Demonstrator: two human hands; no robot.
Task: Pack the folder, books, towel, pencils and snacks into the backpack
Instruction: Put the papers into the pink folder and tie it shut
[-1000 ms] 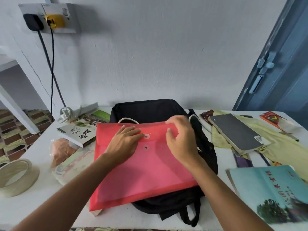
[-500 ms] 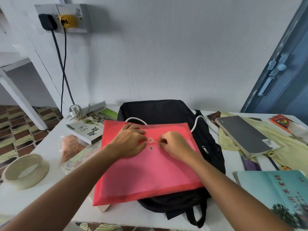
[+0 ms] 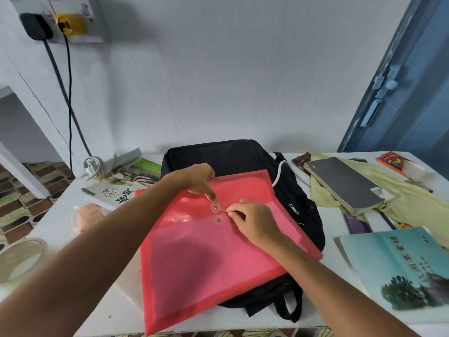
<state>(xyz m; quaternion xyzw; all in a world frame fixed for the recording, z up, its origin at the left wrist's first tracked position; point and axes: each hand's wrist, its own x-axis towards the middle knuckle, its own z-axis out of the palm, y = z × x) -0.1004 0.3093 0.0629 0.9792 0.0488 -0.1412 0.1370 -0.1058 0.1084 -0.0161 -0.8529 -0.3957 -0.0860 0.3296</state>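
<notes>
Taking the black backpack (image 3: 233, 156) in the middle of the white table (image 3: 58, 224) as our landmark, we are seeing far to its left a roll of tape (image 3: 19, 259) lying at the table edge. Nearer to the backpack's left, a clear bag of pinkish snacks (image 3: 87, 216) is lying just beside a white book with green print (image 3: 116, 188), and a coiled white cable (image 3: 93, 166) is resting behind that book.

The red folder (image 3: 206, 259) is lying flat on top of the backpack, covering most of it, so it is not inside yet. Our left hand (image 3: 196, 178) is holding the folder's flap, with one finger pressing at the upper clasp disc (image 3: 215, 207). Our right hand (image 3: 252, 220) is pinching the thin string (image 3: 223, 210) that is coming from this disc.

To the backpack's right, a grey notebook (image 3: 347, 183) is lying on a pale yellow towel (image 3: 413, 203). An orange packet (image 3: 393, 162) is lying behind them, and a teal book (image 3: 401, 266) is lying nearer to us.
</notes>
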